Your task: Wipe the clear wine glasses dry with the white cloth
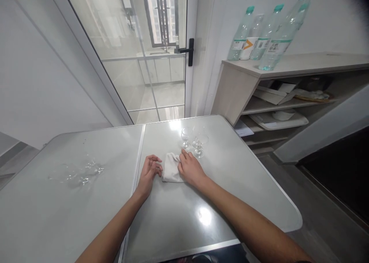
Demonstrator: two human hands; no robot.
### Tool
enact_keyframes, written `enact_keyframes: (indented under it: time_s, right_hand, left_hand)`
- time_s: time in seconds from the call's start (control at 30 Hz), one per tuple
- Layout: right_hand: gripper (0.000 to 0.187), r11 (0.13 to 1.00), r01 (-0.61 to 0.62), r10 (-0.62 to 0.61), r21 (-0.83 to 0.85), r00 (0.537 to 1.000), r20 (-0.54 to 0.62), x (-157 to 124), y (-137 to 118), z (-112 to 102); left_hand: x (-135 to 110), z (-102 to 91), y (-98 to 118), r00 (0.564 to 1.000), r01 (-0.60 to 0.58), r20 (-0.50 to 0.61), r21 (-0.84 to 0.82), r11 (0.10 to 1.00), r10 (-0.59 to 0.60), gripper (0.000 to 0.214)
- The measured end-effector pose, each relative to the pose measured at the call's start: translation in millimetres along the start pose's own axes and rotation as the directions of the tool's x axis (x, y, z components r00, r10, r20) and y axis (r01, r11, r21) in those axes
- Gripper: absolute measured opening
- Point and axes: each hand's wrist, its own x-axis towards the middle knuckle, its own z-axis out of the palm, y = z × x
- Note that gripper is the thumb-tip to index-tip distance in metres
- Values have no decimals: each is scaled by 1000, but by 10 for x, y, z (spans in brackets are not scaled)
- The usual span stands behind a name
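White cloth (170,171): folded, lying on the table (239,186) between our hands.
Left hand (150,169): loosely curled, fingers parted, just beside the cloth (whether it touches, we cannot tell).
Right hand (190,167): fingers bent over the cloth's right edge; we cannot tell if they pinch it.
Stemmed glasses (186,135): upright, just beyond our right hand.
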Motion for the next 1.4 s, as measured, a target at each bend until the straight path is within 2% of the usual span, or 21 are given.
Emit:
enact_keyframes:
  time_s: [0.07, 0.2, 0.27, 0.33, 0.37, 0.4, 0.47, 0.53, 0.57, 0.6, 0.7, 0.83, 0.93, 1.0, 1.1, 1.17, 1.2, 1.27, 1.3, 1.33, 1.4]
  right_hand:
    - [31, 998, -25, 28, -65, 998, 54, 24, 9, 33]
    - [31, 997, -44, 47, -60, 997, 56, 38, 11, 39]
    - [31, 999, -42, 42, 35, 999, 7, 22, -2, 13]
    - [28, 968, -14, 34, 252, 997, -73, -4, -34, -23]
    - [23, 911, 1, 44, 412, 994, -102, -18, -57, -41]
    - [19, 807, 11, 63, 591, 993, -104, -31, -85, -57]
    - [17, 448, -26, 109, 893, 994, -26, -49, -142, -83]
    - [27, 60, -103, 118, 993, 988, 96, -54, -187, -95]
    - [33, -78, -137, 115, 987, 983, 146, -53, -201, -98]
    - [37, -170, -164, 115, 972, 976, 185, -51, -207, -100]
    - [44, -271, -213, 94, 939, 965, 247, -55, -198, -108]
    - [48, -259, -377, -61, 889, 925, 375, -96, -177, -99]
    - [35, -300, -435, -84, 849, 899, 431, -109, -180, -23]
    - [30, -372, -418, -56, 829, 901, 430, -102, -184, 54]
    - [32, -431, -399, -56, 809, 907, 417, -86, -176, 153]
    - [34, -434, -387, -56, 813, 913, 405, -77, -163, 191]
    - [34, -432, -383, -54, 816, 915, 401, -73, -157, 203]
    - [35, -427, -385, -65, 818, 916, 397, -65, -148, 221]
    - [35, -424, -387, -75, 819, 916, 394, -61, -145, 230]
    - [35, -423, -387, -83, 819, 917, 391, -57, -144, 238]
    - [35, -419, -386, -92, 822, 919, 384, -51, -142, 254]
  left_hand:
    - [3, 2, 1, 1000, 8, 8, 6, 1000, -8, 36]
    - [11, -11, -1, 1000, 16, 15, 5, 1000, -16, 35]
    - [13, -22, -16, 1000, 16, 16, 12, 1000, -16, 34]
    - [12, -28, -33, 1000, 0, 29, 33, 999, -1, 35]
    - [10, -29, -39, 999, -12, 45, 44, 999, 10, 37]
    - [5, -27, -44, 998, -21, 68, 50, 999, 18, 41]
    - [-6, -19, -44, 992, -14, 127, 33, 999, 9, 53]
    - [-17, -12, -35, 984, 31, 176, -3, 1000, -30, 62]
    - [-20, -12, -27, 979, 60, 196, -14, 998, -57, 63]
    - [-22, -13, -19, 974, 86, 210, -18, 996, -81, 60]
    - [-24, -26, 4, 981, 91, 173, -16, 996, -86, 45]
    - [-12, -41, 28, 999, -5, 37, 18, 1000, 5, 35]
    - [19, -75, 80, 1000, 1, 9, 172, 985, -2, 35]
    - [42, -138, 177, 992, -52, -91, 316, 947, 84, 35]
    - [43, -337, 458, 928, -142, -195, 600, 788, 316, 29]
    - [9, -553, 698, 845, -159, -231, 753, 639, 483, 24]
    - [-17, -683, 812, 772, -141, -257, 823, 551, 582, 25]
    - [-72, -963, 987, 551, 3, -317, 926, 378, 771, 31]
    - [-96, -1099, 1037, 472, 71, -315, 944, 321, 823, 35]
    - [-116, -1225, 1060, 440, 117, -301, 953, 278, 846, 38]
    - [-140, -1427, 1035, 451, 170, -291, 956, 239, 844, 33]
